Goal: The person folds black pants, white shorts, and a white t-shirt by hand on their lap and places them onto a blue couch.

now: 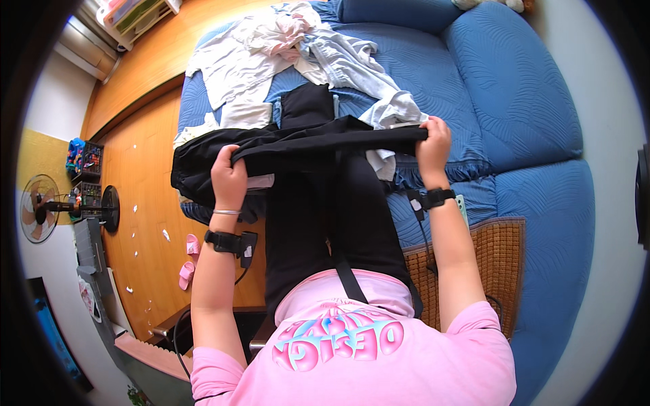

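Note:
Black trousers [304,144] are stretched sideways between my two hands, above my lap. My left hand [228,177] grips them near the gathered elastic waistband, which hangs out past it to the left. At the other end, my right hand [434,144] pinches the narrow leg end. Just beyond the trousers lies a folded black garment [307,104], with a folded white garment [247,115] to its left. A light blue garment [350,63] trails along the right, close to my right hand. Part of the folded pieces is hidden behind the trousers.
A blue-covered sofa [421,76] extends ahead and to the right, with a white shirt [238,66] and other crumpled clothes on it. A woven seat mat [495,264] lies at my right. Pink slippers [187,274], paper scraps and a standing fan [43,207] are on the left floor side.

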`<state>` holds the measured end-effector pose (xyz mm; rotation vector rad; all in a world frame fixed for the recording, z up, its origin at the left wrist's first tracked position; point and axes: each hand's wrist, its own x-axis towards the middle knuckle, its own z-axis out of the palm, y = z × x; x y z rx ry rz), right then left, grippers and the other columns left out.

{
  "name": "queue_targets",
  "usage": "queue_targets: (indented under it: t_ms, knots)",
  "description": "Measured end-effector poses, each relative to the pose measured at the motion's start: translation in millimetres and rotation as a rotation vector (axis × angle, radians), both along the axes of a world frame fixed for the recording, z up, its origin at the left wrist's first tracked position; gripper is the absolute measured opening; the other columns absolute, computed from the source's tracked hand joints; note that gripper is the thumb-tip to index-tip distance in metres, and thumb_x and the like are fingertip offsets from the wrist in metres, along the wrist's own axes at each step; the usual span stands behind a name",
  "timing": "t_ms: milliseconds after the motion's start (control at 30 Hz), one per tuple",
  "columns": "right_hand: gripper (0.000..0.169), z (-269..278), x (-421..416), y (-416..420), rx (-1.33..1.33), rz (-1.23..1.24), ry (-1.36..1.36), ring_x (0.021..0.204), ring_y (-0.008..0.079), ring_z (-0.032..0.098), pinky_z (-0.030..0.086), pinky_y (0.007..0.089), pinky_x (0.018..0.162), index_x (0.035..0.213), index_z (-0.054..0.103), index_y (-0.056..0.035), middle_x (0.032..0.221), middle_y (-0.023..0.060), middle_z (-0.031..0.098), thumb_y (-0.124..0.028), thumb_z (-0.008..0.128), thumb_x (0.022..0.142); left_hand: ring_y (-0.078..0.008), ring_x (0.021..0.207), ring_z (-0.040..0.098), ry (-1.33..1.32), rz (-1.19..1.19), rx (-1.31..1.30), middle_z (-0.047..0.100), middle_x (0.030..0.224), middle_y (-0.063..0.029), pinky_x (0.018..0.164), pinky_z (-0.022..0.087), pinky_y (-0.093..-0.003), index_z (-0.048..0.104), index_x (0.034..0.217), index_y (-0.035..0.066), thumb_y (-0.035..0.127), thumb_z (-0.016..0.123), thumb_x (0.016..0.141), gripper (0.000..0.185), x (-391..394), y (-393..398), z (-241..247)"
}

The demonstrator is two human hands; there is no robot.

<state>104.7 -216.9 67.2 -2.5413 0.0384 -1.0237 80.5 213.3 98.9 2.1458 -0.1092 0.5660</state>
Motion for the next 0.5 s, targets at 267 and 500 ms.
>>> queue_targets:
  t_ms: [267, 500]
  knots:
    - [0.024, -61.3, -107.9, -48.0, -0.207, 0.478, 0.385, 0.105, 0.0306, 0.061, 0.047, 0.0424, 0.093, 0.091, 0.067, -0.0097, 0.103, 0.0105, 0.067, 0.003, 0.058, 0.073, -0.0329, 0.081, 0.063, 0.204, -0.353, 0.151, 0.064, 0.087, -0.0164, 0.076, 0.051, -0.0332, 0.063, 0.093, -0.003, -0.004, 0.056, 0.074, 0.02, -34.8, 26.1, -16.2]
    - [0.056, -67.0, -117.0, -24.5, 0.445, 0.596, 1.117, 0.1, 0.0274, 0.067, 0.052, 0.0375, 0.088, 0.13, 0.054, -0.0045, 0.103, 0.017, 0.069, -0.021, 0.071, 0.079, -0.0312, 0.078, 0.059, 0.283, -0.389, 0.185, 0.057, 0.083, -0.0137, 0.071, 0.049, -0.0329, 0.063, 0.089, -0.003, -0.008, 0.056, 0.072, 0.02, -52.4, 25.7, -11.3]
